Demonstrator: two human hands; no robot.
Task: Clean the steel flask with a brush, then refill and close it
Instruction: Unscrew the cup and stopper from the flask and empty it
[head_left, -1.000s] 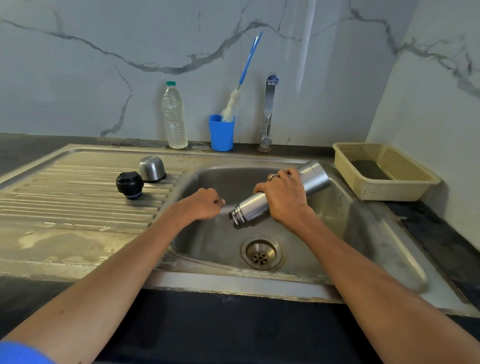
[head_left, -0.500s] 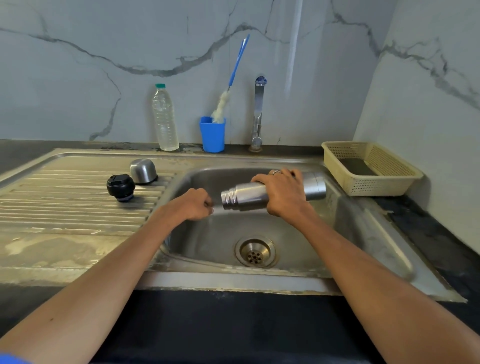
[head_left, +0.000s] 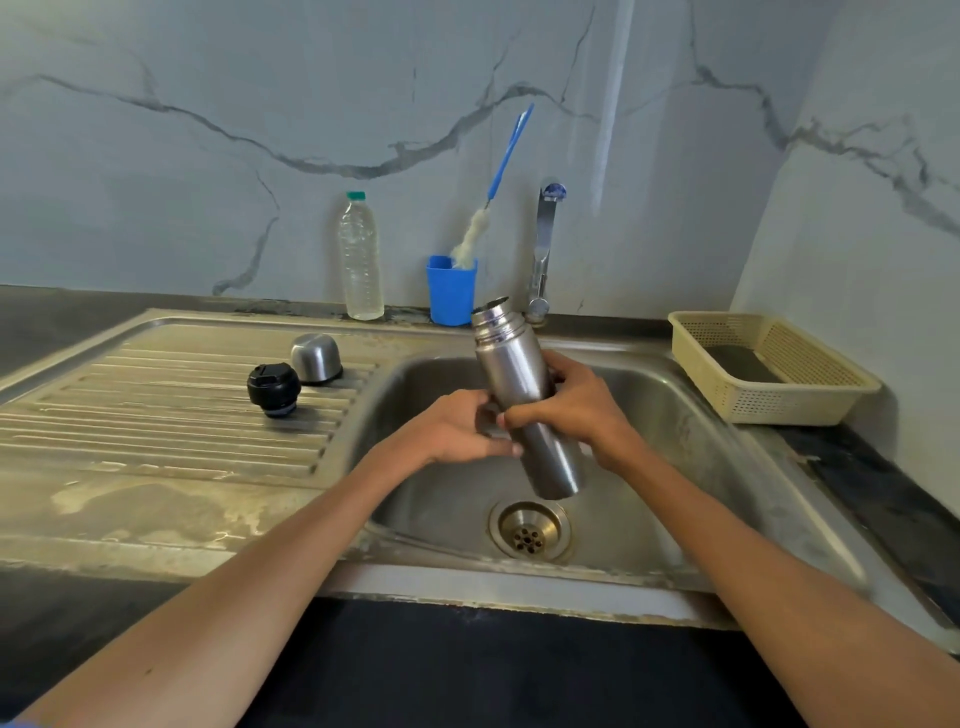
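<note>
Two hands hold the open cylindrical steel flask (head_left: 524, 400) over the stainless steel sink basin (head_left: 670, 462), mouth up and tilted slightly away. We note the right hand (head_left: 576, 410) wrapped round the mid-body in a closed grip, and the left hand (head_left: 457, 428) with fingers curled against the flask's left side. We judge the step to be readying the flask for brushing. The blue-handled bottle brush (head_left: 498, 182) stands unused in the blue plastic cup (head_left: 451, 291) behind the basin. We recommend passing the flask fully to one hand, keeping the mouth upright over the basin, and fetching the brush with the freed hand. The black inner stopper (head_left: 272, 389) and domed steel cap (head_left: 315, 357) rest on the ribbed drainboard (head_left: 156, 415), well apart from the flask. Against half a second earlier, the flask has swung from lying near horizontal to near upright, and the left hand, then a free fist, has joined it.
</note>
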